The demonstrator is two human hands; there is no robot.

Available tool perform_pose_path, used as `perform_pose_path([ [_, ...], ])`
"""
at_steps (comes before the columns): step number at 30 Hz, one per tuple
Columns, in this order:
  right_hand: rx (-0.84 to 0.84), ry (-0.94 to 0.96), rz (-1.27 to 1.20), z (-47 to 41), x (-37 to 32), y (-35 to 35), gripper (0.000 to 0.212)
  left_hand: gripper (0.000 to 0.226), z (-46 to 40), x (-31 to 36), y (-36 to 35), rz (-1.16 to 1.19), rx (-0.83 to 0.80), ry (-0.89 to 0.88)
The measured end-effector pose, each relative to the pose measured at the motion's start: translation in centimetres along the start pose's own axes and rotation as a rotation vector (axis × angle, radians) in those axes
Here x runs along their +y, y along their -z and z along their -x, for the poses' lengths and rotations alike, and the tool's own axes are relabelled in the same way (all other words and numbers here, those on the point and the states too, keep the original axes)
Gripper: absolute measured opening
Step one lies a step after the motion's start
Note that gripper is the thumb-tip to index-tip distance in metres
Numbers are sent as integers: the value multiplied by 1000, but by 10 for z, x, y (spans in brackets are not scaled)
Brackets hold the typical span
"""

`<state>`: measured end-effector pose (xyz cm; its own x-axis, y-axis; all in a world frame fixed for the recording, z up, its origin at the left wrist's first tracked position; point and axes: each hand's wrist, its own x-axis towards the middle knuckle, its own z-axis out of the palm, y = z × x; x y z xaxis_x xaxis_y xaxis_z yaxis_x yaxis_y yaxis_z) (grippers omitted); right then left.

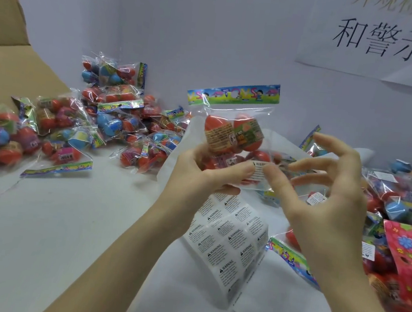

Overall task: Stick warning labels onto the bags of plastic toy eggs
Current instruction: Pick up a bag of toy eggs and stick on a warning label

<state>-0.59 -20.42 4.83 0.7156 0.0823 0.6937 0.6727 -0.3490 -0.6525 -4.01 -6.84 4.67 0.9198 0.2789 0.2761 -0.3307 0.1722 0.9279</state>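
My left hand [206,167] grips a clear bag of red toy eggs [233,133] with a colourful header card, held upright above the table. The same hand also holds a sheet of white warning labels [228,240] that hangs down below it. One warning label [259,171] lies on the bag's lower front. The thumb of my right hand [323,195] presses on that label, while its other fingers are spread and relaxed behind the bag.
A heap of egg bags [111,119] lies at the back left beside a cardboard box [10,61]. More bags [399,203], some with labels on them, pile up at the right. A paper sign [382,40] hangs on the wall. The table [63,229] is white.
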Motion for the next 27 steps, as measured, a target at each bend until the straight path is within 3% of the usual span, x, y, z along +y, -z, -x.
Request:
perform_pose_path([
  [2, -106, -198, -230, -4, 0, 4, 53, 23, 1, 0, -1, 17, -26, 9],
  [4, -238, -312, -413, -6, 0, 3, 43, 35, 3, 1, -3, 21, -57, 17],
  [6, -291, -374, -581, -5, 0, 2, 32, 37, 2, 0, -3, 51, -63, 35],
  [10, -336, -435, -707, -5, 2, 3, 33, 41, 1, -1, -3, 104, -55, 68],
  [14, -312, -430, -685, -4, 3, 0, 25, 38, 1, -3, -4, 104, -16, 76],
  [21, -298, -462, -755, -2, 4, -5, 39, 16, -1, -8, -2, 108, -4, 55],
  [24, -262, -487, -783, -2, 6, -7, 33, 28, 1, -8, -5, 83, -3, 79],
  [27, -58, -398, -730, 2, 4, -8, 26, 54, 3, -13, -10, -135, 67, 43],
])
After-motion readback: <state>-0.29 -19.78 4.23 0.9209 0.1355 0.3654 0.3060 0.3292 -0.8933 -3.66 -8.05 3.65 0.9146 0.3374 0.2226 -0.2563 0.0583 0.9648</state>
